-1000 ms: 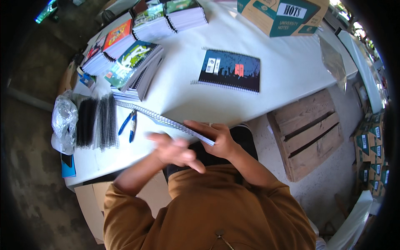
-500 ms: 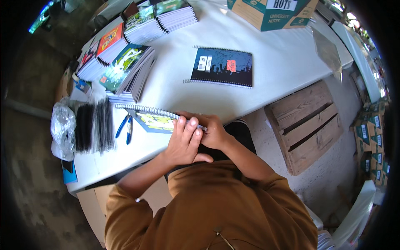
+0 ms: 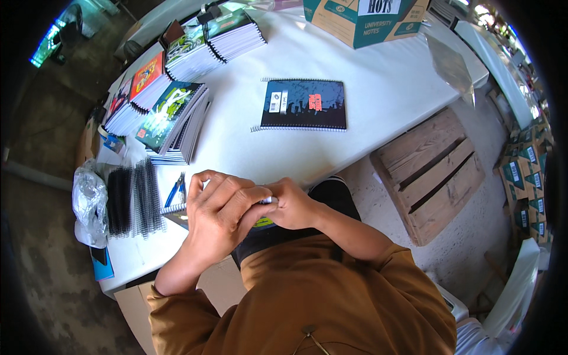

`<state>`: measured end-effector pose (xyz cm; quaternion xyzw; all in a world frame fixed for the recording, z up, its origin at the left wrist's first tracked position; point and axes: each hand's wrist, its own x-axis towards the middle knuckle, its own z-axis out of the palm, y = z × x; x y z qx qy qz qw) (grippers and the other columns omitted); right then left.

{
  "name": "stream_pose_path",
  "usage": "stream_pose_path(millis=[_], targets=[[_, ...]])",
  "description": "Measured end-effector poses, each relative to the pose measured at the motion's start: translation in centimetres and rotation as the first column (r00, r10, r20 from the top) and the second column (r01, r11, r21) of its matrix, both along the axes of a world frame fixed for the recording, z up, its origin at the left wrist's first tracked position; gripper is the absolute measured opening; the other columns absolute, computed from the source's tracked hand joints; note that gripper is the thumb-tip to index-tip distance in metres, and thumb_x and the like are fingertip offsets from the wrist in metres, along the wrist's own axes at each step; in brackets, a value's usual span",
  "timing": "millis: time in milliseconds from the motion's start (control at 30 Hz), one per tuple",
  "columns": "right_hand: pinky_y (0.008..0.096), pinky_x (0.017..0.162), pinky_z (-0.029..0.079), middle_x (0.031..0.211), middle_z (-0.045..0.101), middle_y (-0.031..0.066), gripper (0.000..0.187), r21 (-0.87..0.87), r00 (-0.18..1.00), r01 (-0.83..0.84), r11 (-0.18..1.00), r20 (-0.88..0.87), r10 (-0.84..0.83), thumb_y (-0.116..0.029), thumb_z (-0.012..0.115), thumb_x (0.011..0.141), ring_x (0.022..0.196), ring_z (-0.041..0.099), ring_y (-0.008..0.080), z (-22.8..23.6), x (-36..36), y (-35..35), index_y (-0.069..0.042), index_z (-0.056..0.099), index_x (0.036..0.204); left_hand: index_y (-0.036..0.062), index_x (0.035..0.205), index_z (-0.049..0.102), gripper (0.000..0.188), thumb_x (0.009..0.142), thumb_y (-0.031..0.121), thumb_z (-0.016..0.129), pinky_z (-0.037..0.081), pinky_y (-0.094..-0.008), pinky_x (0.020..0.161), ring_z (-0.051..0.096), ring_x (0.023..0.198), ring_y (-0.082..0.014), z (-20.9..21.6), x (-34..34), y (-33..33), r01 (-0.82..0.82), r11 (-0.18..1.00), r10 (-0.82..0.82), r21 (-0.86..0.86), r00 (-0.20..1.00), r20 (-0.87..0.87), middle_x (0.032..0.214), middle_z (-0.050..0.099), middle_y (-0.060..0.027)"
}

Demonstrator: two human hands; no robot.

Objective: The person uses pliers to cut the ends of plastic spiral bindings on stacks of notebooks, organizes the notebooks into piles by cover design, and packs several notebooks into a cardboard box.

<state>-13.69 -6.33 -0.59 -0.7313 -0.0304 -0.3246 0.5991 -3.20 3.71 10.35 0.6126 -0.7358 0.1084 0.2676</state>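
Note:
A spiral notebook [image 3: 263, 222] with a green-and-dark cover is held low at the table's near edge, mostly hidden by my hands. My left hand [image 3: 222, 207] arches over its spine, fingers bent and closed around the wire side. At the notebook's right end, my right hand [image 3: 294, 205] is closed on it. Something small and whitish shows between the fingertips, too covered to make out. Left of my left hand, blue-handled pliers [image 3: 173, 192] lie on the table, partly hidden. Farther off lies a dark blue spiral notebook [image 3: 305, 105], its wire sticking out on the left.
Stacked notebooks [image 3: 171, 118] line the table's left side, with more piles [image 3: 231, 38] behind. Black wire coils [image 3: 133, 198] lie beside a clear plastic bag [image 3: 90, 204]. A green-and-brown carton [image 3: 361, 26] stands at the back. A wooden pallet [image 3: 429, 177] is on the floor at right.
My left hand has moved left and up along the notebook's spine, its fingers now bent instead of straight. The notebook sits lower and more covered. The whole view has shifted slightly.

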Motion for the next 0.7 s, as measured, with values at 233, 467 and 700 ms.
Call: stream_pose_path(millis=[233,467,700], targets=[[0.0308,0.091,0.042,0.115,0.060,0.0192,0.047,-0.250,0.940,0.311,0.917,-0.059,-0.335,-0.025,0.067,0.082,0.107,0.056,0.0298,1.8,-1.1,-8.2,0.000,0.055,0.120,-0.0028,0.091,0.062,0.024,0.074,0.011,0.073,0.047,-0.0280,0.062,0.062,0.065,-0.0215,1.2,4.8,3.1,-0.512,0.840,0.542,0.179,0.799,-0.259,0.078,0.064,-0.0149],[0.0425,0.069,0.051,0.095,0.066,0.0156,0.027,-0.865,0.561,0.269,0.423,-0.217,-0.799,-0.023,0.058,0.085,0.082,0.065,0.0317,-4.7,-3.1,-15.7,-0.007,0.062,0.106,-0.0012,0.092,0.059,0.018,0.090,0.017,0.061,0.042,-0.0201,0.066,0.049,0.072,-0.0048,-0.6,6.1,2.9,-0.613,0.785,0.444,-0.088,0.657,-0.609,0.080,0.061,-0.0014],[0.0299,0.068,0.048,0.090,0.063,0.0084,0.027,-0.019,0.221,0.975,0.220,0.125,-0.967,-0.018,0.058,0.090,0.077,0.059,0.0142,3.8,-9.3,-18.0,0.002,0.056,0.107,-0.0022,0.097,0.061,0.016,0.088,0.011,0.062,0.043,-0.0209,0.068,0.052,0.074,-0.0068,-3.5,6.4,0.0,-0.559,0.768,0.153,-0.313,0.635,-0.757,0.085,0.063,-0.0030]])
